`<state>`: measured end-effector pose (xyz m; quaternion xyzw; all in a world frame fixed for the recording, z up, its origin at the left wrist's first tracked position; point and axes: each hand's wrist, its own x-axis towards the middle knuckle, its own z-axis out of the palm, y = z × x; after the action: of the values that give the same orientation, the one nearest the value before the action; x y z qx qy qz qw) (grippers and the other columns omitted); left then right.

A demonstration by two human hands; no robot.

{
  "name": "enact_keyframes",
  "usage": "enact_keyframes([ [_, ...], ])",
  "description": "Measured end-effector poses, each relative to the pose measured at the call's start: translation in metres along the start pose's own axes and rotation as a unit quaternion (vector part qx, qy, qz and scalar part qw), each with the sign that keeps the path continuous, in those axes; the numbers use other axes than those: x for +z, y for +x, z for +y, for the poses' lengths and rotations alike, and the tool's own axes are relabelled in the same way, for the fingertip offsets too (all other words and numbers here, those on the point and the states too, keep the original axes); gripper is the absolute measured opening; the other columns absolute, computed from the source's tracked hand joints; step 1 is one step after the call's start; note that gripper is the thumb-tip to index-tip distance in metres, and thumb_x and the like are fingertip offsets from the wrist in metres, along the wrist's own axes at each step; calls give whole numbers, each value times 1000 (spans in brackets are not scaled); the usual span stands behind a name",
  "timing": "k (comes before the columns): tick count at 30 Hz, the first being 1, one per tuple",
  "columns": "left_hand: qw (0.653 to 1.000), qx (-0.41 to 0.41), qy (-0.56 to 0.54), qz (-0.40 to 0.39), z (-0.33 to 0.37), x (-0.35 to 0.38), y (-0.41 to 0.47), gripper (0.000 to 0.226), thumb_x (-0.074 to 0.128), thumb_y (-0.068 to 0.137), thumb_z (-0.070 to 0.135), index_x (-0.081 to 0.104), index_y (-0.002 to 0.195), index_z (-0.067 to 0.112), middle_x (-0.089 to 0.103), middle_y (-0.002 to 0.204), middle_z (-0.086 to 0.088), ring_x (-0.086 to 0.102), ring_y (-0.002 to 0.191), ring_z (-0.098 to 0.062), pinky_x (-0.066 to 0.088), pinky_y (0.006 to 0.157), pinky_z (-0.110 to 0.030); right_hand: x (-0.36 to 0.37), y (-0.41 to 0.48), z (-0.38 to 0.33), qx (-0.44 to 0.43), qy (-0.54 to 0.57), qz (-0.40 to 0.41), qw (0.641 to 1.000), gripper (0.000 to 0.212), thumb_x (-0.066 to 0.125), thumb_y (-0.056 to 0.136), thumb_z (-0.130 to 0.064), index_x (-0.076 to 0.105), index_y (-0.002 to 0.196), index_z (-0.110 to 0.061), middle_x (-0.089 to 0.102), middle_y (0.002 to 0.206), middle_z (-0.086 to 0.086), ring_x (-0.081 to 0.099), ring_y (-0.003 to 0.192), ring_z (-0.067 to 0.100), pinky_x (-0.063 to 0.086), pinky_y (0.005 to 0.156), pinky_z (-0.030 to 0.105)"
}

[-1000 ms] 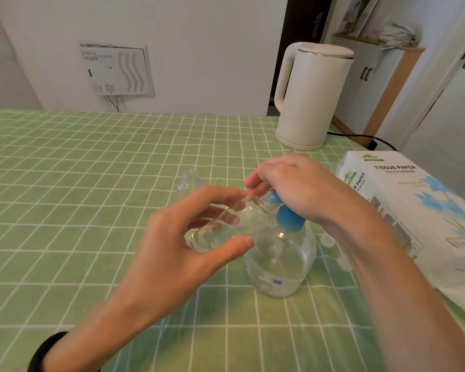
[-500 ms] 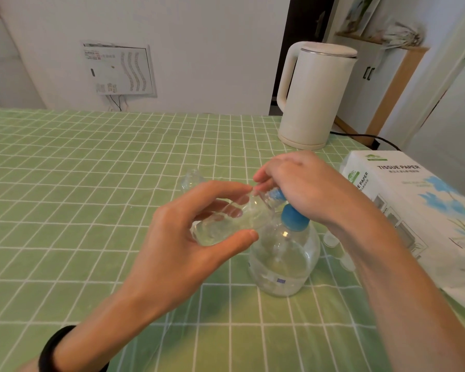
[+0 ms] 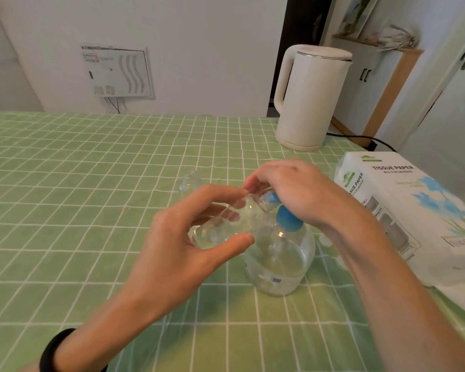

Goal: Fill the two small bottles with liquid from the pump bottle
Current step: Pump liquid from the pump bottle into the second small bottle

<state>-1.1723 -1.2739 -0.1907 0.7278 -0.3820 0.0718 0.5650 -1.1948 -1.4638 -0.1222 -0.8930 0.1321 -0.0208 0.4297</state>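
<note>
- wall panel (image 3: 117, 72): white, on the far wall at far left, wires hanging under it.
- green checked tablecloth (image 3: 65, 183): covers the whole table.
- black wristband (image 3: 54, 351): on the left wrist, near-left edge.
- left hand (image 3: 180, 248): centre of the table. Thumb on the near side and fingers on the far side wrap the first small bottle (image 3: 220, 226), holding it off the cloth.
- first small bottle: clear and tilted, base down-left, mouth up-right at the blue spout (image 3: 269, 197). Can't tell the fill level.
- second small bottle (image 3: 189, 181): clear, on the cloth just beyond the left fingers, apart from both hands.
- pump bottle (image 3: 279, 259): clear and round, upright on the cloth right of centre, with a blue collar (image 3: 289, 222) at the neck. Liquid level is hard to read.
- right hand (image 3: 293, 191): on top of the pump head, fingers curled down over it. The head is mostly hidden.
- small pale cap (image 3: 323, 239): on the cloth between the pump bottle and the right forearm.
- cream electric kettle (image 3: 309, 98): upright at far right, lid on. A black cable (image 3: 360, 137) runs off to its right.
- tissue paper pack (image 3: 403, 210): lying at the right edge, well right of the pump bottle, with blue flower print.
</note>
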Motion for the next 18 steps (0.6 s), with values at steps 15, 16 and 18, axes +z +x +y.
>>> enact_keyframes([
  [15,1000,-4,4,3,-1,-1,0,48,80,79,43,70,125,38,76,116,19,75,109,-12,59,95,-27,1,3,5,-12,8,-24,1000,37,46,105,-19,82,96,-21,78,102,-11,68,103,8,50,93,28],
  [16,1000,-4,1,4,-1,-1,0,47,81,79,43,70,125,37,76,116,18,75,108,-12,59,95,-26,1,3,4,-17,8,-19,1000,37,45,106,-20,81,97,-20,78,101,-10,68,103,9,50,93,29],
  [18,1000,-2,-2,7,-1,-2,0,48,84,78,40,70,124,33,76,117,17,75,107,-12,58,95,-23,1,3,2,-29,7,-10,999,37,45,107,-22,80,98,-21,77,99,-11,69,100,7,51,89,26],
])
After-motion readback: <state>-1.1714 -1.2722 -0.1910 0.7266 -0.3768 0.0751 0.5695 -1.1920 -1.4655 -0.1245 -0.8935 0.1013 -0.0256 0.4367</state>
